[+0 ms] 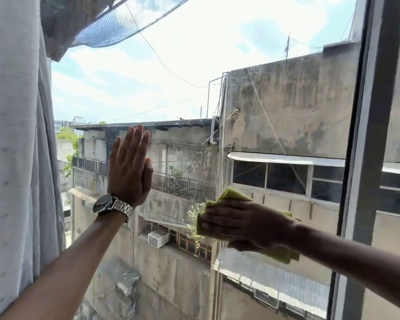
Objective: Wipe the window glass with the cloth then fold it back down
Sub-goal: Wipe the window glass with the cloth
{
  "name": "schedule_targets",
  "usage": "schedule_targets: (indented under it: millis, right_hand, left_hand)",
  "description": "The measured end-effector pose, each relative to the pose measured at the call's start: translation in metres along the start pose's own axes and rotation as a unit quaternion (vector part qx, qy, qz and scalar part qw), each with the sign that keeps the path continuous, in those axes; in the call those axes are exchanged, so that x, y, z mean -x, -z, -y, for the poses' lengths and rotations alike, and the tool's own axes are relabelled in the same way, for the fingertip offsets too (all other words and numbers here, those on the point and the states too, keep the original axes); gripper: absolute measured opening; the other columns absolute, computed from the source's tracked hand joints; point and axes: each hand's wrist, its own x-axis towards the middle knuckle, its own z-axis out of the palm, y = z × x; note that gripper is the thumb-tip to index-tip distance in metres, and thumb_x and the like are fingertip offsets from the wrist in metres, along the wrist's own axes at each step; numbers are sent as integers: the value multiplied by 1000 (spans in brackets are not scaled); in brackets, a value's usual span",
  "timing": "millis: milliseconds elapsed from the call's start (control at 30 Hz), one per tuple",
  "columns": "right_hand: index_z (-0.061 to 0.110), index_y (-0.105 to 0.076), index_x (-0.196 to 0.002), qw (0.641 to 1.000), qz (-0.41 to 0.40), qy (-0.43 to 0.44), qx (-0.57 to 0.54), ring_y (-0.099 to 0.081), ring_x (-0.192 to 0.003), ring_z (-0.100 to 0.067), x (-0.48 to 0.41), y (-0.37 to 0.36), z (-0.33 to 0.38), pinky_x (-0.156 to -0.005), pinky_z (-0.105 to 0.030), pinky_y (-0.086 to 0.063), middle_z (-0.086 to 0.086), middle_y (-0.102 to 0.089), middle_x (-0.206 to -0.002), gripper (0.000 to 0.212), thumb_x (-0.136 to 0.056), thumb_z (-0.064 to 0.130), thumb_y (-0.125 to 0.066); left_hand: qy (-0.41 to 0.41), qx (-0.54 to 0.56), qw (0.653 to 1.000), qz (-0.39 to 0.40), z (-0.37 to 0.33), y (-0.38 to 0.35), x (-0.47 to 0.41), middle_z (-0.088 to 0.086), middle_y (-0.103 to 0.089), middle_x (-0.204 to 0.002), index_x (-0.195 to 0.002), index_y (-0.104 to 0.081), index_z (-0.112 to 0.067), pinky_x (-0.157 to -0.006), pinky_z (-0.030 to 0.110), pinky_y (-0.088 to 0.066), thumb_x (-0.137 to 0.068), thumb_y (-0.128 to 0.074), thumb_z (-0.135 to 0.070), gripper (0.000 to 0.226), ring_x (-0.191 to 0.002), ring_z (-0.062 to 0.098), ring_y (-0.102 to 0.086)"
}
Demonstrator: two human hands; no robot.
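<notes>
The window glass [183, 72] fills the middle of the view, with buildings and sky behind it. My left hand [129, 170] lies flat on the glass, fingers straight and pointing up, a metal watch on its wrist. Lower and to the right, my right hand [243, 224] presses a yellow-green cloth [231, 195] against the pane. The cloth sticks out above the fingers and below the wrist; its middle is hidden under the hand.
A pale grey curtain [16, 146] hangs down the left edge beside my left arm. A dark vertical window frame [365, 139] stands at the right, with another pane beyond it. Blue netting [125, 21] hangs outside at the top.
</notes>
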Motion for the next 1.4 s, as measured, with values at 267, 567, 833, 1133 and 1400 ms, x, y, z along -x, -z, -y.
schedule_targets:
  millis: [267,567,833,1133,1400]
  right_hand:
    - [6,-16,-157,674,-242,-695,-58,-16,-153,-34,-6,51,-120,-125,-53,-15,-17,-20,-165,78,-102,59,-27]
    - [8,-22,-157,818,-153,-553,-39,-17,-153,-32,-42,16,11,-124,-53,-20,-15,-21,-165,81,-99,62,-38]
    - [11,-26,-156,867,-118,-481,-52,-19,-153,-29,-12,7,63,-124,-50,-24,-13,-23,-164,78,-99,63,-38]
    - [11,-24,-157,858,-138,-493,-42,-20,-153,-28,-69,48,-40,-125,-49,-20,-11,-22,-165,84,-96,68,-31]
    - [12,-21,-158,848,-167,-502,-35,-15,-155,-26,-133,79,-109,-125,-46,-15,-10,-20,-166,85,-96,70,-24]
  left_hand:
    - [5,0,1000,3,-3,2,1,20,-30,-162,-152,-32,0,-126,56,-20,-98,-31,-22,57,-153,32,-25]
    - [-8,-1,1000,-9,2,-4,5,17,-27,-164,-154,-29,-4,-127,54,-18,-101,-27,-26,57,-155,28,-21]
    - [1,-7,1000,-3,1,-4,4,17,-26,-164,-155,-27,-6,-126,55,-19,-100,-28,-26,58,-156,28,-20]
    - [-2,-5,1000,-7,5,-10,6,14,-25,-165,-155,-26,-7,-126,54,-19,-100,-29,-27,59,-156,25,-18]
    - [0,-11,1000,-17,1,-6,5,16,-28,-164,-154,-30,-5,-125,56,-22,-100,-32,-23,57,-155,28,-22]
